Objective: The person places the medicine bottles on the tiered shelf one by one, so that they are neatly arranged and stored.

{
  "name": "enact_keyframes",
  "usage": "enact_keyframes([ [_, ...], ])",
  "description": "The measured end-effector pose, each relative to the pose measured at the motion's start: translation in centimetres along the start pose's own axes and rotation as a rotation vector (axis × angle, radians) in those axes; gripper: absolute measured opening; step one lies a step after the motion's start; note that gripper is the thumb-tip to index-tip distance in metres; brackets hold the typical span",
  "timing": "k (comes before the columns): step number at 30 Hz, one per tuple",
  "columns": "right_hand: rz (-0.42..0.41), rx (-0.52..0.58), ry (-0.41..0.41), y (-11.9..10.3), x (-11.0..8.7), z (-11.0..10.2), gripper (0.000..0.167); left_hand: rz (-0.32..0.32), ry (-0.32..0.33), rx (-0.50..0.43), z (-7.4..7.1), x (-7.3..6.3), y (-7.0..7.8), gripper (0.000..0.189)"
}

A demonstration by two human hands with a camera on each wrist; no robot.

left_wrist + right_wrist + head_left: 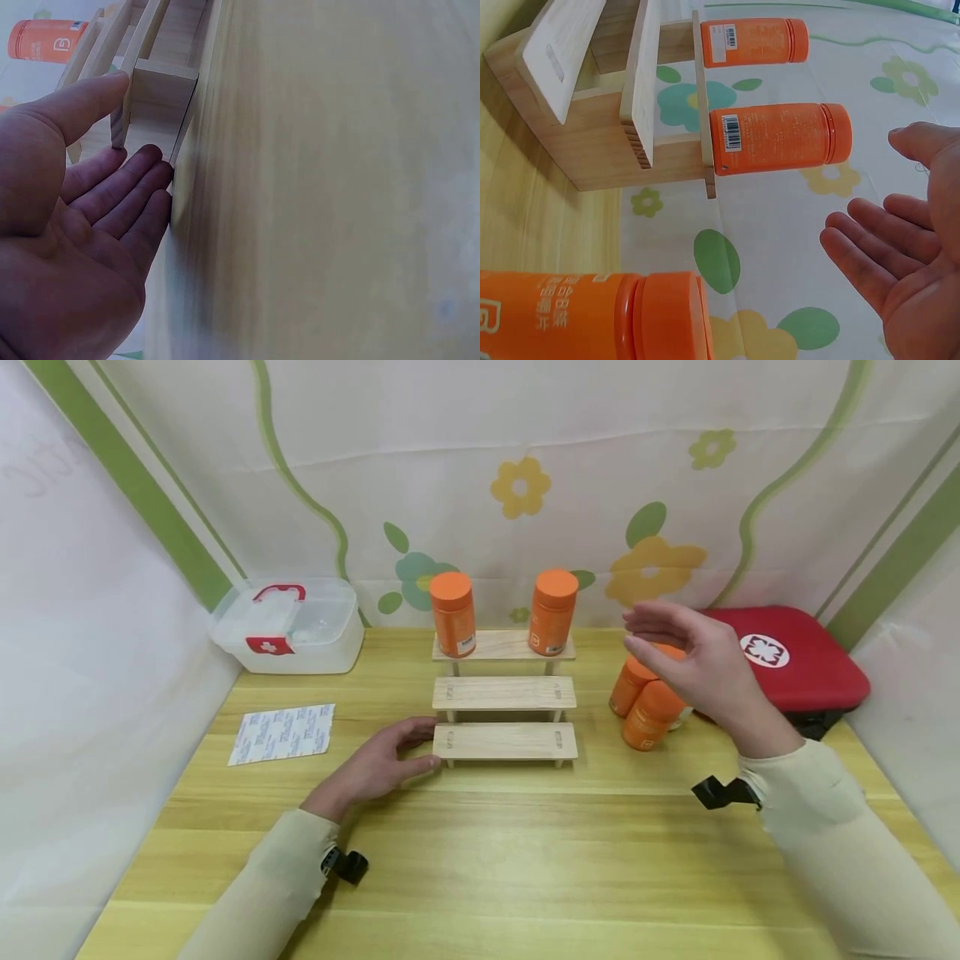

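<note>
A three-step wooden rack [504,693] is set on the counter [487,860], and its left end is touched by the left hand [378,764] at the lowest step. The grip of that hand is kept wide: the thumb is placed toward the front of the step, the fingers are reached back along its side, and the palm is turned to the left wrist camera. The right hand [697,652] is raised over a cluster of orange bottles [649,720] on the counter to the right of the rack; its grip is also wide, with the fingers extended and the thumb held apart. Part of the cluster is hidden by this hand (at least three bottles can be made out). On the top step two more bottles are stood upright and well apart, a left bottle [454,620] and a right bottle [552,618], both capped in orange. The cluster is flanked on its right by a red case [813,664] marked with a white round emblem. On the far left a translucent box [326,639] with a red handle is placed near the curtain [427,418], and a printed sheet [282,735] is laid in front of it.
</note>
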State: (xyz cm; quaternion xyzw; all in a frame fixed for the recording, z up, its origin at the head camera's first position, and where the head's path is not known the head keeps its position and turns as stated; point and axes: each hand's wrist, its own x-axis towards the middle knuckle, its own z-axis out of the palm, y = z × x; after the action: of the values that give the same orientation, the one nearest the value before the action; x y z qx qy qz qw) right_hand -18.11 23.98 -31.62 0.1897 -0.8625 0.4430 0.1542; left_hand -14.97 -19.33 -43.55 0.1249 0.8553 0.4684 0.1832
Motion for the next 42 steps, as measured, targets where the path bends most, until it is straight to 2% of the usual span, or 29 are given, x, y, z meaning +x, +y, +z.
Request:
enact_keyframes([
  [7, 0.029, 0.009, 0.005, 0.2, -1.6, -1.0, 0.046, 0.000, -0.001, 0.000, 0.0, 0.0, -0.1, 0.068],
  [11, 0.009, 0.024, 0.017, 0.4, -2.6, -1.6, 0.046, 0.001, -0.001, 0.005, -0.1, 0.0, -0.1, 0.068],
  [17, -0.017, -0.014, 0.044, 1.0, -4.2, -2.2, 0.050, 0.002, 0.001, 0.011, -0.1, 0.0, -0.2, 0.068],
  [24, 0.058, -0.046, 0.063, 1.9, -5.9, -2.8, 0.050, -0.004, 0.001, 0.016, -0.1, 0.0, -0.1, 0.068],
  [29, 0.076, -0.054, 0.060, 2.8, -7.2, -3.1, 0.049, 0.003, 0.000, 0.014, 0.0, 0.0, -0.2, 0.069],
  [38, 0.246, -0.096, 0.021, 4.1, -9.3, -3.6, 0.045, 0.004, -0.002, 0.003, -0.1, 0.0, -0.3, 0.068],
  [42, 0.298, -0.100, -0.002, 4.6, -9.9, -3.5, 0.047, 0.004, -0.001, 0.001, -0.1, 0.1, -0.3, 0.067],
])
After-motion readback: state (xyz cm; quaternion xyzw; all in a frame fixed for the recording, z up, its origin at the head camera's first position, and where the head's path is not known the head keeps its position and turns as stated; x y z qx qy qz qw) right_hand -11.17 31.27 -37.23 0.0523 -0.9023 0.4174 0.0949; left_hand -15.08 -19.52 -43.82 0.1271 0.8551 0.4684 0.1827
